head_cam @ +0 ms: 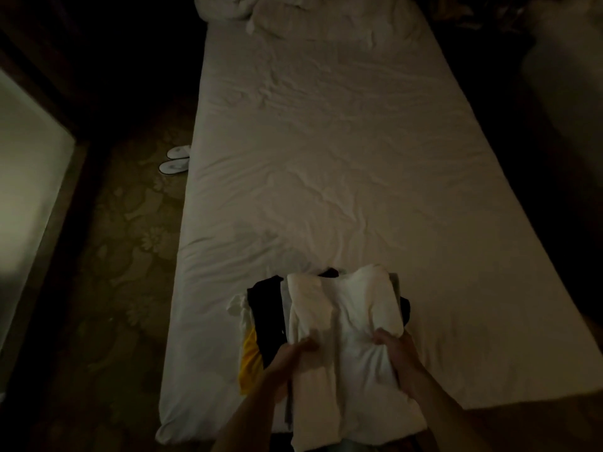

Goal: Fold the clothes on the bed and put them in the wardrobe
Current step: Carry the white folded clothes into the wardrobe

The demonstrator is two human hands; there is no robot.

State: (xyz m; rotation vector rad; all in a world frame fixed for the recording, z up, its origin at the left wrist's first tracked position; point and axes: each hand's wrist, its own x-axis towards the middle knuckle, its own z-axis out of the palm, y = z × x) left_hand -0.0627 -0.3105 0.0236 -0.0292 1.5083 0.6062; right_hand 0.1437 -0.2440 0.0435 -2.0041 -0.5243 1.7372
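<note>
Between my left hand (295, 349) and right hand (393, 345): folded clothes stack (339, 324), gripped on both sides, I judge for carrying to the wardrobe.

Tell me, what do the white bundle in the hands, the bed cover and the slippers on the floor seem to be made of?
The white bundle looks like soft matte cloth, perhaps cotton knit: it bulges and dents where the left hand and right hand grip it. The bed sheet seems thin woven fabric, judging by its fine creases. The slippers look like pale cloth or terry; too small to be sure.
</note>
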